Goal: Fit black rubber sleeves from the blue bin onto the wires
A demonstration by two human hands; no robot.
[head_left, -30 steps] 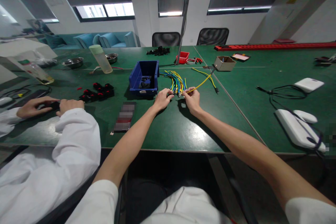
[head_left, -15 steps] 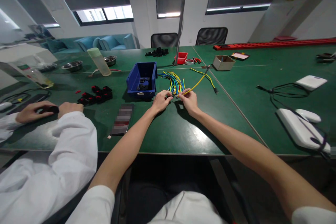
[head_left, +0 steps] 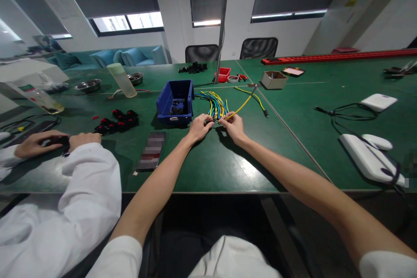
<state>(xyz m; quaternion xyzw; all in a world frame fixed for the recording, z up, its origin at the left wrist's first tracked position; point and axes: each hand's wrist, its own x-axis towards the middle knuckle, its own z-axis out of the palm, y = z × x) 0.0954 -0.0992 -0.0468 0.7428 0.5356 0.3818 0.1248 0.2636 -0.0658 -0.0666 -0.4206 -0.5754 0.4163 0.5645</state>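
Note:
Between thumb and fingers, my right hand [head_left: 235,127] pinches a yellow wire [head_left: 241,106], whose far end slants up and away to the right. Close beside it, my left hand [head_left: 199,127] is closed with its fingertips together by the near ends of a wire bundle [head_left: 213,100]. A small dark bit shows at those left fingertips, too small to name. Blue, yellow and green wires make up the bundle, which fans out on the table just beyond both hands. Another yellow-green wire [head_left: 252,92] with a dark end lies to the right of it.
A blue bin [head_left: 175,115] with dark parts stands left of the bundle, and a phone [head_left: 151,152] lies nearer me. Further left, a co-worker's hands [head_left: 83,138] hold a black piece near black-and-red parts [head_left: 119,121]. A small box [head_left: 274,80] and white devices [head_left: 366,160] are rightward.
My view has shifted slightly. Both my hands stay close together at the wire ends, the right still holding the yellow wire. The co-worker's hands have moved a little around the black piece.

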